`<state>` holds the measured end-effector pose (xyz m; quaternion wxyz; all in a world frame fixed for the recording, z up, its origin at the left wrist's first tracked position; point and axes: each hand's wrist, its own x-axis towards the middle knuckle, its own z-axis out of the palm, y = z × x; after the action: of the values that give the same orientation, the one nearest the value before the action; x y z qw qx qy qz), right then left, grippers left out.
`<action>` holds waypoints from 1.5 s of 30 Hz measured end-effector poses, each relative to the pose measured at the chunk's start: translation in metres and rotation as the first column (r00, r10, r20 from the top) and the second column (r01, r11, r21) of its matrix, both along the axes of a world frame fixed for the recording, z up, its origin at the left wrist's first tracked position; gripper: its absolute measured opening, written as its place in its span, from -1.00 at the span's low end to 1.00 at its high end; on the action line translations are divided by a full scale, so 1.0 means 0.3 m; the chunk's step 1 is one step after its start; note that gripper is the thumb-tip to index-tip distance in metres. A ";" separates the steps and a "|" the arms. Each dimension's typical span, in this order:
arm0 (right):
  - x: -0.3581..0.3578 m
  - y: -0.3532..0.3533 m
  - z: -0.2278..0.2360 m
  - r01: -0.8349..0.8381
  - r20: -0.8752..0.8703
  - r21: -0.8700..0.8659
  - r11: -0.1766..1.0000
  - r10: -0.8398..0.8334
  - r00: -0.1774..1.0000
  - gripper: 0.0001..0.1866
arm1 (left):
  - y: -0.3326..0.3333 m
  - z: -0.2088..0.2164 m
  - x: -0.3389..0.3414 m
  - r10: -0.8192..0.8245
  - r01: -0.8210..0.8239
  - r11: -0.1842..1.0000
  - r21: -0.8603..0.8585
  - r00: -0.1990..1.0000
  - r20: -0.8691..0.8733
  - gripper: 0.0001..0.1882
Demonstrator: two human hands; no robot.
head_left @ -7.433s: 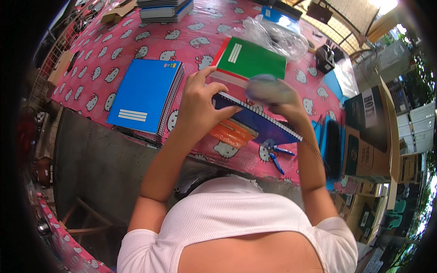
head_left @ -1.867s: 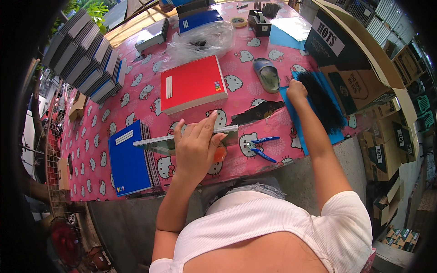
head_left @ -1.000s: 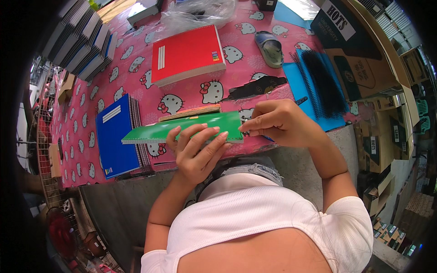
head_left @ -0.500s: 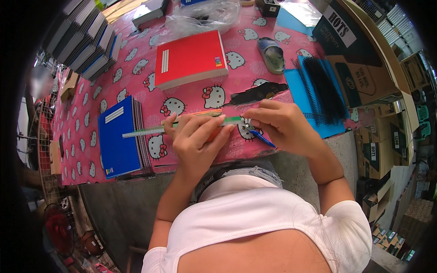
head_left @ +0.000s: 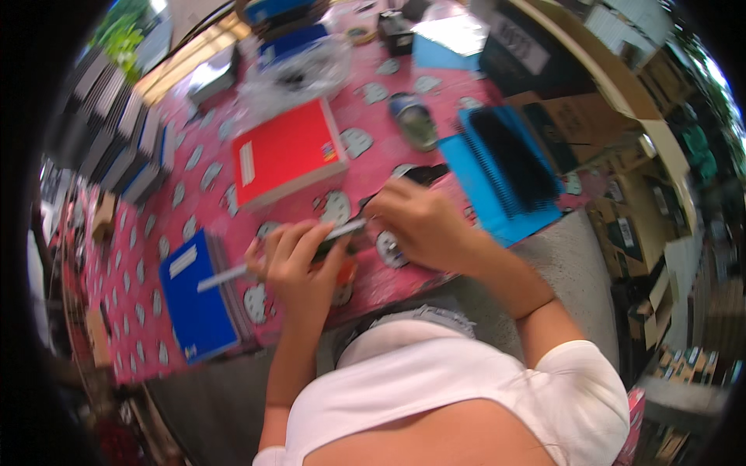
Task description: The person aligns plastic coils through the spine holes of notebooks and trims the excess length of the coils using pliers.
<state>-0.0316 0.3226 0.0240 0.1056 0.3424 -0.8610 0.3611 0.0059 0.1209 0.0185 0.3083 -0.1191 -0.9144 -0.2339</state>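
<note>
My left hand (head_left: 297,260) is closed round a long, narrow white strip (head_left: 223,277), holding it above the table's near edge. One end of the strip sticks out left over a stack of blue notebooks (head_left: 196,299). The other end reaches to my right hand (head_left: 420,225), whose fingers are pinched together at its tip. Something orange (head_left: 347,272) shows beneath my left fingers; its kind is unclear. Below my right hand is a small dark blue item, blurred and partly covered. Beyond both hands lies a thick stack of red spiral notebooks (head_left: 287,151).
A pink patterned cloth covers the table. Black spiral coils (head_left: 513,163) lie on blue sheets (head_left: 497,221) at right, beside cardboard boxes (head_left: 579,124). A slide sandal (head_left: 414,122) and clear plastic (head_left: 299,81) lie farther back. Tall notebook stacks (head_left: 116,132) stand far left.
The view has tilted and blurred, so table things appear shifted left and turned. My right hand has shifted left, closer to my left hand, and the blue item is now mostly hidden.
</note>
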 end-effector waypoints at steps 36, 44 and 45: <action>0.017 -0.108 0.024 0.152 -0.206 -0.142 0.978 -0.180 0.962 -0.83 | 0.003 -0.033 0.015 -0.006 0.005 0.991 0.132 1.000 0.004 -0.66; -0.253 0.033 0.048 -0.121 0.095 0.448 0.886 0.087 0.992 -0.71 | -0.024 -0.028 0.049 -0.100 0.089 0.978 0.186 0.994 0.050 -0.72; -0.442 0.087 -0.032 -0.054 0.038 0.465 0.884 0.041 0.998 -0.63 | -0.011 -0.020 0.047 -0.091 0.080 0.979 0.187 0.995 0.051 -0.72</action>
<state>-0.1641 0.3488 0.0144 -0.0001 0.3737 -0.9152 0.1511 0.0199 0.1176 0.0124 0.2804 -0.1223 -0.8915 -0.3342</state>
